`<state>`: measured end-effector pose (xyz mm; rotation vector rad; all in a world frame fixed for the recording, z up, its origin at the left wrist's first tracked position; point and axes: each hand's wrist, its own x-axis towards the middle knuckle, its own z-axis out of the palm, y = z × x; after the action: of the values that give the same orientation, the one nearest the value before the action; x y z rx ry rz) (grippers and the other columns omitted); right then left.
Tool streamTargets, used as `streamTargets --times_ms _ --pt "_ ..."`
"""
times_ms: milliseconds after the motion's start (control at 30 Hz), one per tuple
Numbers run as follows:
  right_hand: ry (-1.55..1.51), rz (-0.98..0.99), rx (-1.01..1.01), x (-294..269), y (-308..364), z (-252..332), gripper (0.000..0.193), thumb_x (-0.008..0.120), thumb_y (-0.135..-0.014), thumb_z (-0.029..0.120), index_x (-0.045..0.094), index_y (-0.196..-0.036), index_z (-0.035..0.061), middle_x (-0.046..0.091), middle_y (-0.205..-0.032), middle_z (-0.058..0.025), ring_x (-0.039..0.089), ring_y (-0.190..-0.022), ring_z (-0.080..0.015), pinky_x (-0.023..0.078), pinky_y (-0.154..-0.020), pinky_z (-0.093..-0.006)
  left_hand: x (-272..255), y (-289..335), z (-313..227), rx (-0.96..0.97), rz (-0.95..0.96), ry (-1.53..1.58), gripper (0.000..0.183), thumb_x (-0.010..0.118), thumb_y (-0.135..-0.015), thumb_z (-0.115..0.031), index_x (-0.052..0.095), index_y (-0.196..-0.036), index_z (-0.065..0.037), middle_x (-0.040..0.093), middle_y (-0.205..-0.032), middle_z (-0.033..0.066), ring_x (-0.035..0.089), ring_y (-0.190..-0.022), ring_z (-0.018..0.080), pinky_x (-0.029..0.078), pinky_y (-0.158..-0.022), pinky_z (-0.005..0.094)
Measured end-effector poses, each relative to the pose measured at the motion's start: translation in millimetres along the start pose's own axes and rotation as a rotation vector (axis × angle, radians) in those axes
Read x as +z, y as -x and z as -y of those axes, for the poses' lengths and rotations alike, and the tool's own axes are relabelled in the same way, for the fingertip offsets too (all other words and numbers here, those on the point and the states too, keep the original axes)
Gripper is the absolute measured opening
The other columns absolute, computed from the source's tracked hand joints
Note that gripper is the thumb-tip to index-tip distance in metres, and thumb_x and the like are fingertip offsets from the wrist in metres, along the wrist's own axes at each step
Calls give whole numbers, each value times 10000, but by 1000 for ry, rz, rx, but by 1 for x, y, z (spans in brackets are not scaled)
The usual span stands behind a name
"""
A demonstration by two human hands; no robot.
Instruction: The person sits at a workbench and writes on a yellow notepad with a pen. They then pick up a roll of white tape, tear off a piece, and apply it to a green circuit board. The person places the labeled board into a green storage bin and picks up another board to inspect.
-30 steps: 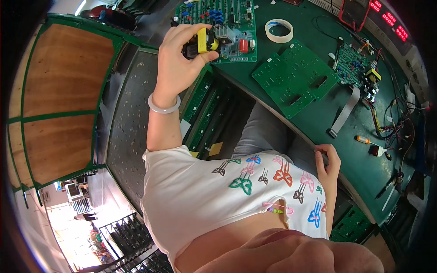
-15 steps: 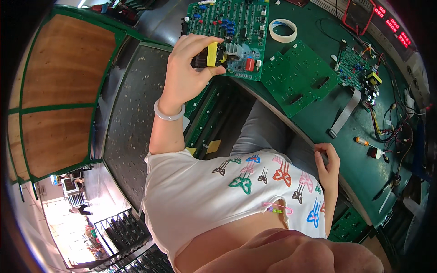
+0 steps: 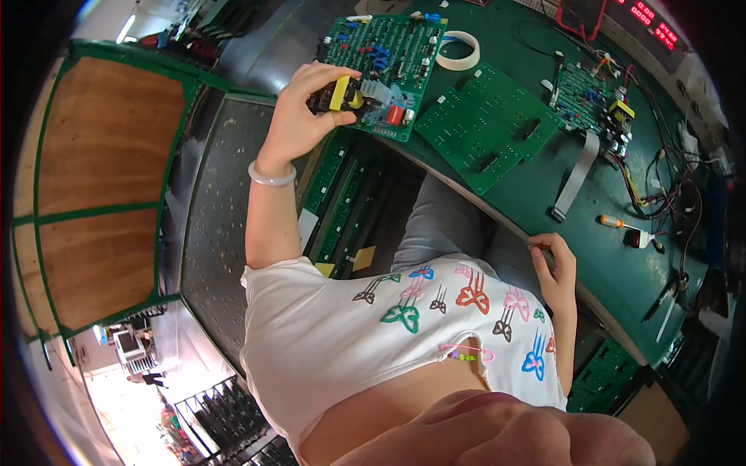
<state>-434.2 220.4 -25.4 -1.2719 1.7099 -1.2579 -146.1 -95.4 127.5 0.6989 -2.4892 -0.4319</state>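
My left hand (image 3: 301, 116) is closed around a black transformer with yellow tape (image 3: 339, 93) at the corner of a populated green circuit board (image 3: 404, 58). Its thumb and fingers pinch the transformer from both sides. This board, with its grey heatsink (image 3: 377, 91) and red capacitor (image 3: 395, 115), lies over the table's far left edge. My right hand (image 3: 556, 268) hangs by the near table edge with loosely bent fingers, thumb apart, and nothing visible in it. Bare green boards (image 3: 482, 128) lie on the table between the two hands.
A tape roll (image 3: 472, 51) lies beside the held board. Farther right, another populated board (image 3: 579, 97) has wires and a grey ribbon cable (image 3: 579, 171) attached. An orange-handled screwdriver (image 3: 611, 221) and tangled cables (image 3: 676, 179) lie at right. Boards stand in a rack (image 3: 342, 202) below the table edge.
The whole view has shifted a little, so the table things sit farther left in the picture. My left hand keeps its grip on the board's transformer; my right hand stays at the edge.
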Motion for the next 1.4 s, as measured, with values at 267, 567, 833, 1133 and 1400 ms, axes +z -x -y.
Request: streamTargets --times_ms 267,567,833,1133,1400 --pt "1 106 47 -8 -12 18 148 601 -823 -48 603 -970 -32 598 -866 -127 611 -816 -228 481 -756 -318 23 -30 47 -81 -3 210 507 813 -630 -81 674 -1117 -71 635 -1039 64 564 -975 215 433 -916 329" --pt "520 108 -446 -6 -148 66 252 660 -794 32 555 -1023 36 575 -982 -136 563 -972 -343 484 -813 -426 20 5 44 -181 -119 138 486 803 -657 -87 659 -1121 -54 638 -1054 82 577 -1012 226 434 -919 317" --pt "795 -7 -381 63 -315 42 672 814 -661 279 479 -1205 71 585 -1087 -196 597 -1042 -391 520 -853 -464 2 47 28 -199 -152 -37 493 822 -625 -155 660 -1080 -55 646 -1027 115 566 -1004 325 348 -1067 466" --pt "841 -30 -210 103 -373 21 869 855 -569 367 436 -1266 59 599 -1093 -207 628 -1015 -394 527 -848 -490 -5 80 38 -244 -205 -59 534 836 -658 -311 658 -1081 -37 669 -1018 87 573 -987 288 310 -1091 495" --pt "816 1 -156 103 -373 26 960 851 -589 374 378 -1373 85 588 -1213 -210 605 -1083 -388 507 -877 -492 -1 71 42 -250 -208 -72 512 830 -662 -292 661 -1074 -38 666 -1017 88 573 -986 293 317 -1088 485"
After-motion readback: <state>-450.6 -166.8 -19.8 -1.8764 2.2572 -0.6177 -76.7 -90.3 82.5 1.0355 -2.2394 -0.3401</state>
